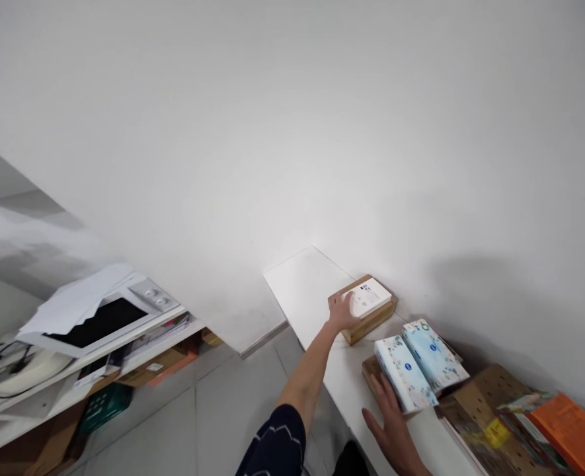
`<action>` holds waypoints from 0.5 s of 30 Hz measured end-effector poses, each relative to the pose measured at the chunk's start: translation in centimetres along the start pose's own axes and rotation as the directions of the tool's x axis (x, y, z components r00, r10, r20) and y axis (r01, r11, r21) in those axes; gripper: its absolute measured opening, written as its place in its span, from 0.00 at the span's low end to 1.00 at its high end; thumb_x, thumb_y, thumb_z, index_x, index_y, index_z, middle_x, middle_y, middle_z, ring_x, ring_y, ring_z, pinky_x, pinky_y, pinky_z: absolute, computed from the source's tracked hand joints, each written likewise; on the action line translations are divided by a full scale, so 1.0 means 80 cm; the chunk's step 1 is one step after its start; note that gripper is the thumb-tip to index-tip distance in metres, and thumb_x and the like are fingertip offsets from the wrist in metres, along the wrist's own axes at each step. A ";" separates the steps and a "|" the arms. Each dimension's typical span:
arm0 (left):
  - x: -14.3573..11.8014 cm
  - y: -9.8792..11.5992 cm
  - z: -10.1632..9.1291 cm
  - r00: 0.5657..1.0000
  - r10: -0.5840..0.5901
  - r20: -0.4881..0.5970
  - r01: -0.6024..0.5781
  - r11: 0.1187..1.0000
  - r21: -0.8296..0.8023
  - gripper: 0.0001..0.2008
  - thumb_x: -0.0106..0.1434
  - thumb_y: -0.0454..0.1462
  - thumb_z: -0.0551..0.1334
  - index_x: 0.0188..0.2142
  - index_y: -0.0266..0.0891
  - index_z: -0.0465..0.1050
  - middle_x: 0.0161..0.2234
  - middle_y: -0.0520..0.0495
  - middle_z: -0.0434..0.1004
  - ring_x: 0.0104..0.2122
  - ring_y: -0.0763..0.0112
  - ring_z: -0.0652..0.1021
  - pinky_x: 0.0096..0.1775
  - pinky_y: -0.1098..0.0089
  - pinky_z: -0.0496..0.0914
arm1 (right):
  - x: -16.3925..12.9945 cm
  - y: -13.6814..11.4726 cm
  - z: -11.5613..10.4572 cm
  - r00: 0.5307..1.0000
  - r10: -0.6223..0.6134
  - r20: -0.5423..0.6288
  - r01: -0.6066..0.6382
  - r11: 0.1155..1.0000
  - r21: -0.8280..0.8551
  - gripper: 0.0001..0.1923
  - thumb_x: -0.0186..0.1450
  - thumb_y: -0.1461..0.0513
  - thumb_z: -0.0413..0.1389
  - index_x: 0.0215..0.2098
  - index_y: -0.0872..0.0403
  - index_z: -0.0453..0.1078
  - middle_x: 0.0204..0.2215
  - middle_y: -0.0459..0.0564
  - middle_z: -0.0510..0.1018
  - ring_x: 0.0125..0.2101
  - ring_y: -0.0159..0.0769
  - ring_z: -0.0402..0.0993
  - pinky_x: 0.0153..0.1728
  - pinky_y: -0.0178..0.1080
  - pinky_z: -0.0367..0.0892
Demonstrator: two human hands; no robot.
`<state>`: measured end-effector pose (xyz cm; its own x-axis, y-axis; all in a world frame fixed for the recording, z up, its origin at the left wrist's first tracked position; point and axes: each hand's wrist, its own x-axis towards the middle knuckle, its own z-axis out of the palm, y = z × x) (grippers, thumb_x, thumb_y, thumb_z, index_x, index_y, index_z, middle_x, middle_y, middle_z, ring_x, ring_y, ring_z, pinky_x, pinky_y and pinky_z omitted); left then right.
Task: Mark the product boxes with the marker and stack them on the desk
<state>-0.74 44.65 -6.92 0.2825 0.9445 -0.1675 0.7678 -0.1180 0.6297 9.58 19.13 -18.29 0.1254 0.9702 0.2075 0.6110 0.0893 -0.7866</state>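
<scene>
My left hand point(342, 313) reaches across the white table. Its thumb and fingers close around the near end of a small flat white box point(370, 297) with printed marks. That box lies on top of a brown cardboard box point(371, 324) beside the wall. My right hand point(391, 423) is nearer to me, its fingers stretched out and thumb spread. It rests against the side of a light-blue floral tissue pack point(405, 371), which sits partly on another brown box point(371, 371). A second tissue pack point(435, 357) lies alongside the first.
The white table point(297, 291) runs along the wall point(292, 132). A perforated cardboard carton point(500, 390) and an orange package point(570, 426) stand at the right. At left, a white microwave point(123, 314) with papers point(81, 297) on top sits on a shelf unit above the tiled floor point(233, 410).
</scene>
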 end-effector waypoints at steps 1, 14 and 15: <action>-0.012 -0.004 0.001 0.999 -0.022 -0.024 0.021 0.999 -0.031 0.53 0.43 0.45 0.72 0.68 0.43 0.56 0.68 0.38 0.52 0.68 0.43 0.52 0.67 0.54 0.46 | 0.002 0.009 -0.001 0.999 0.022 -0.026 -0.022 1.000 -0.009 0.32 0.69 0.50 0.49 0.65 0.59 0.63 0.67 0.68 0.62 0.67 0.60 0.57 0.61 0.61 0.62; -0.416 -0.070 0.072 0.767 -0.597 -0.233 0.071 0.440 -0.895 0.38 0.45 0.43 0.73 0.56 0.41 0.66 0.53 0.38 0.72 0.53 0.48 0.72 0.52 0.59 0.67 | -0.013 -0.229 -0.220 0.855 -0.489 0.173 0.350 0.790 0.504 0.12 0.70 0.52 0.55 0.43 0.45 0.77 0.29 0.51 0.83 0.31 0.41 0.81 0.33 0.41 0.78; -0.443 -0.061 0.087 0.773 -0.613 -0.161 0.043 0.304 -0.952 0.38 0.45 0.44 0.73 0.55 0.41 0.66 0.50 0.40 0.74 0.50 0.51 0.75 0.48 0.61 0.69 | -0.027 -0.240 -0.240 0.819 -0.550 0.162 0.392 0.743 0.543 0.12 0.69 0.50 0.55 0.37 0.44 0.77 0.22 0.48 0.80 0.25 0.40 0.79 0.29 0.40 0.77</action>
<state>-10.51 9.59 -9.36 -0.3450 0.8522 -0.3933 -0.3015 0.2962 0.9063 12.56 11.01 7.51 -0.3602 0.7819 0.5088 0.0782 0.5688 -0.8187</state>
